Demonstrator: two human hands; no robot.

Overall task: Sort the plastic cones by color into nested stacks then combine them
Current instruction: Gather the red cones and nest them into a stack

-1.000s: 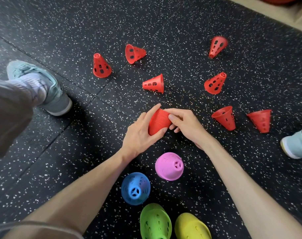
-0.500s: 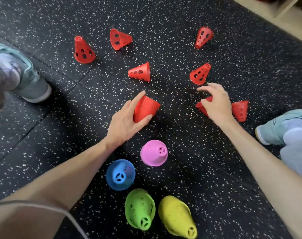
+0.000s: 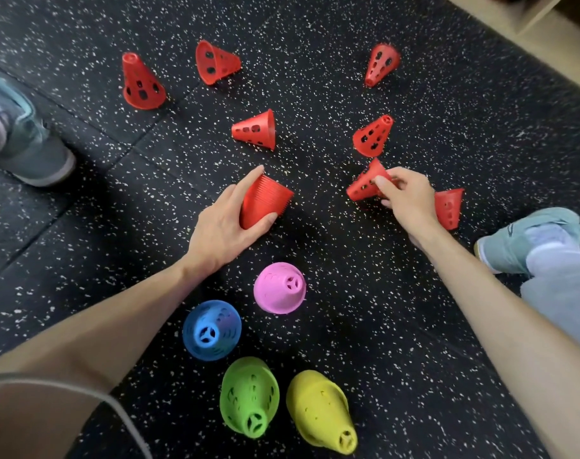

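— Black speckled rubber flooring [image 3: 315,28], grippy; nothing should slide.
— Left hand [image 3: 225,223] wraps the nested stack of ribbed red plastic cones [image 3: 265,203], centre floor.
— Right hand [image 3: 411,197] pinches a loose perforated red plastic cone [image 3: 364,183]. Light and stiff, I'd guess; take it at the rim.

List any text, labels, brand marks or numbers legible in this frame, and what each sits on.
No readable text anywhere in this frame.
Right shoe: a dark mark on its side, too blurred to read.
Red cones, including the nested red stack held by the left hand and the single red cone pinched by the right hand: only holes and ridges, no lettering.
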